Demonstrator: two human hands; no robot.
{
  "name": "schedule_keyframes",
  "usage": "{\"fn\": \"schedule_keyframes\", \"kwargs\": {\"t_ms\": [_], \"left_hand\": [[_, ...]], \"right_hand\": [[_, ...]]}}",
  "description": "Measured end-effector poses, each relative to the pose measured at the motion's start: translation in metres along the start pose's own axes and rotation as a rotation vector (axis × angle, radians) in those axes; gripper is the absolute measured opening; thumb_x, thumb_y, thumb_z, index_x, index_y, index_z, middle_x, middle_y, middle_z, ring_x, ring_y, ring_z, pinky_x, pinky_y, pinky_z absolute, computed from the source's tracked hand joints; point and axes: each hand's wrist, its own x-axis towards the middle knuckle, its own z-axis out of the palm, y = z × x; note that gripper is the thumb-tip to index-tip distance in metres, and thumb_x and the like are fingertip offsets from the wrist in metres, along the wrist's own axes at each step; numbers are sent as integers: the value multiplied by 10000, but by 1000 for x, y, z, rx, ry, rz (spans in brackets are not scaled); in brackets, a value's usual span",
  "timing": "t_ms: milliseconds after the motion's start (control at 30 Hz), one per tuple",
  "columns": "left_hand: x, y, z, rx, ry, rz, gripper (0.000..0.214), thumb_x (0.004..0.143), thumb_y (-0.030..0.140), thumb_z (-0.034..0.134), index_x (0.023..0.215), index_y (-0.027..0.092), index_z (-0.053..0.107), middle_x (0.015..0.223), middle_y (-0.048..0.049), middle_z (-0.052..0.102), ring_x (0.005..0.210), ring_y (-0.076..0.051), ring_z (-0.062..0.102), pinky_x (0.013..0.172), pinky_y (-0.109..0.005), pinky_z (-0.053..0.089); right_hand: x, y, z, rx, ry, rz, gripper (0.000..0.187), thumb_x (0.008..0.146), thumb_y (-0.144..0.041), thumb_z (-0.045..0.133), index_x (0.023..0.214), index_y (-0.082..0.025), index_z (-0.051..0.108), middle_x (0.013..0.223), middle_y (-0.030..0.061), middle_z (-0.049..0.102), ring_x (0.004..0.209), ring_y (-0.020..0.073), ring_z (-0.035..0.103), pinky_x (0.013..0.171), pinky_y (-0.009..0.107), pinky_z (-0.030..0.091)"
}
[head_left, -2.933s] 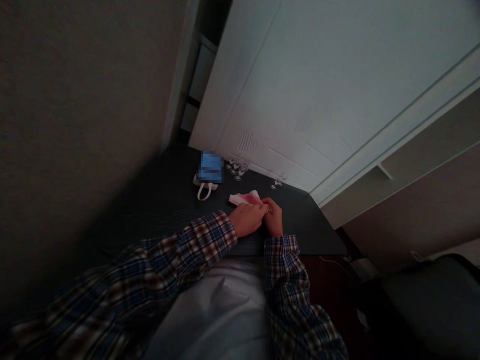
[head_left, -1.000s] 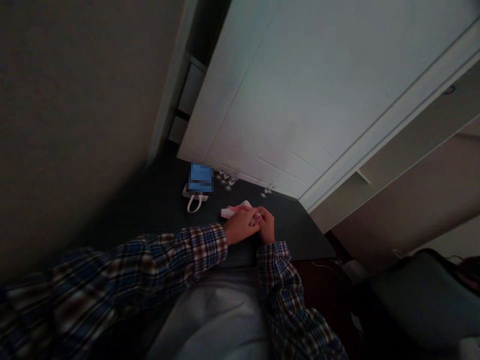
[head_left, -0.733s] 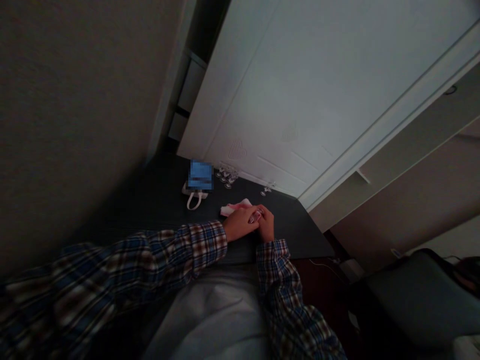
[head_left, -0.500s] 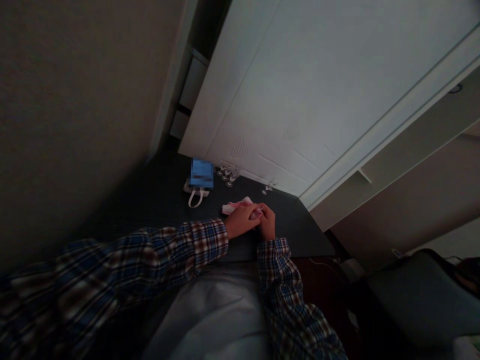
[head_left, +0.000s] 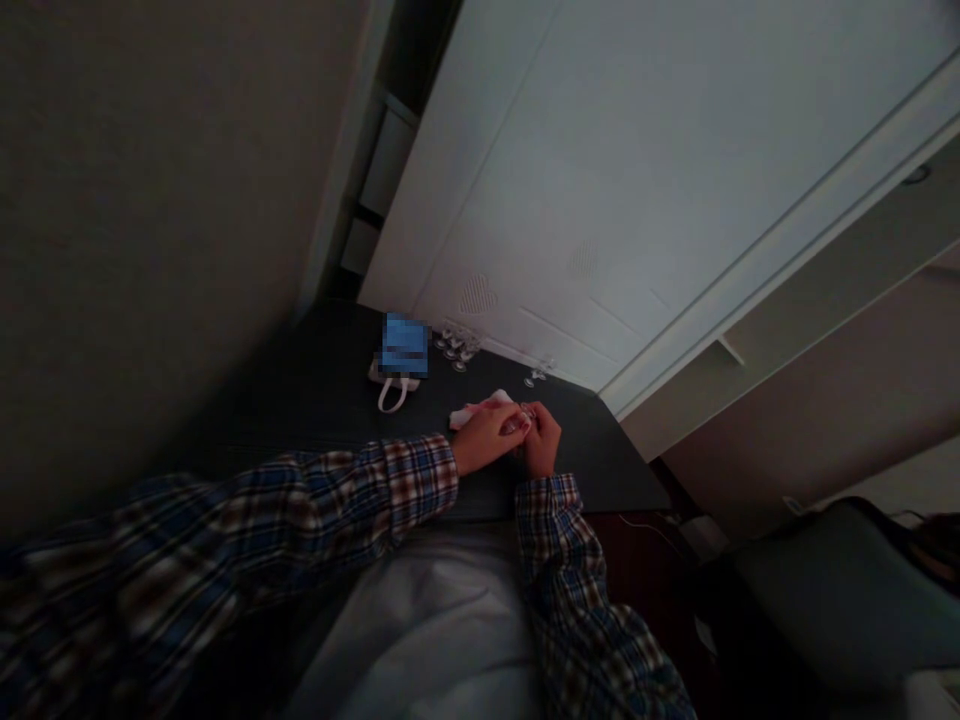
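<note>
Both my hands meet over a dark tabletop (head_left: 330,400). My left hand (head_left: 486,445) is curled, its fingers closed on a small pink and white object (head_left: 474,411) that sticks out to its left. My right hand (head_left: 541,445) is also curled, fingertips pinched against the left hand's at a small pale item I cannot make out. Both sleeves are plaid.
A small white pouch with a loop strap (head_left: 393,385) and a blurred blue patch lies further back on the table. Several small clear items (head_left: 454,350) and another clear item (head_left: 535,377) sit by the white cabinet door (head_left: 600,200). A dark chair (head_left: 825,590) stands right.
My hands stay together at the same spot on the table. The fingers shift slightly around the pink and white object; the view has swung a little.
</note>
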Motion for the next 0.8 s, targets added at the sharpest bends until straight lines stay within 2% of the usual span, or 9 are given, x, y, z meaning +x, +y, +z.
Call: {"fn": "schedule_keyframes", "kwargs": {"t_ms": [467, 800], "left_hand": [[-1, 1, -1, 30, -21, -20, 306, 883, 359, 491, 1045, 141, 632, 953, -16, 614, 835, -75, 539, 743, -193, 373], [-2, 3, -3, 104, -42, -38, 268, 872, 301, 508, 1047, 130, 618, 1080, -34, 602, 1021, -137, 537, 931, -260, 405]], "right_hand": [[-1, -4, 0, 7, -10, 20, 297, 774, -366, 423, 696, -92, 505, 614, -5, 461, 595, 25, 379, 571, 159, 290], [-1, 0, 0, -1, -47, 30, 327, 790, -390, 413, 731, -89, 525, 647, 4, 486, 625, 28, 394, 594, 151, 302]]}}
